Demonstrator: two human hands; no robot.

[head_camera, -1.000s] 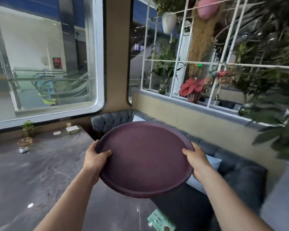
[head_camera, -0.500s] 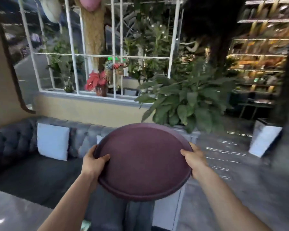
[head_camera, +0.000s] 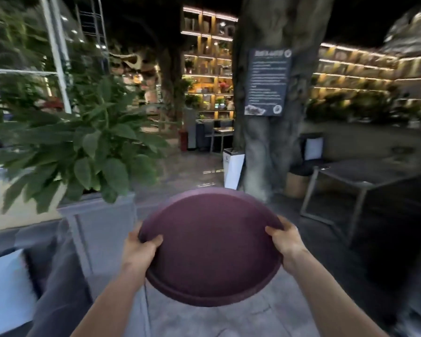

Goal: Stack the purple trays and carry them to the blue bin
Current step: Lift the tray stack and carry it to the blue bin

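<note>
Head view: round purple tray held out front at about chest level, over the grey floor; whether it is one tray or a stack, the edge does not show clearly
Left hand: grip closed on the tray's left rim; thumb lying over the top surface, fingers tucked under (hidden from here)
Right hand: grip closed on the right rim; thumb on top, fingers wrapped below the edge
Tray attitude: tilted, near edge lower than the far edge; raised lip showing along the near side
Left of the tray: big leafy plant in a grey planter box, just beside the left forearm; white cushion at the lower left edge, blurred
Straight ahead: thick tree trunk with a dark notice board fixed to it; text too blurred to read
Right side: dark worktop on metal legs, well apart from the tray
Far back: lit wooden shelves with plants and small items; detail too soft to tell
</note>
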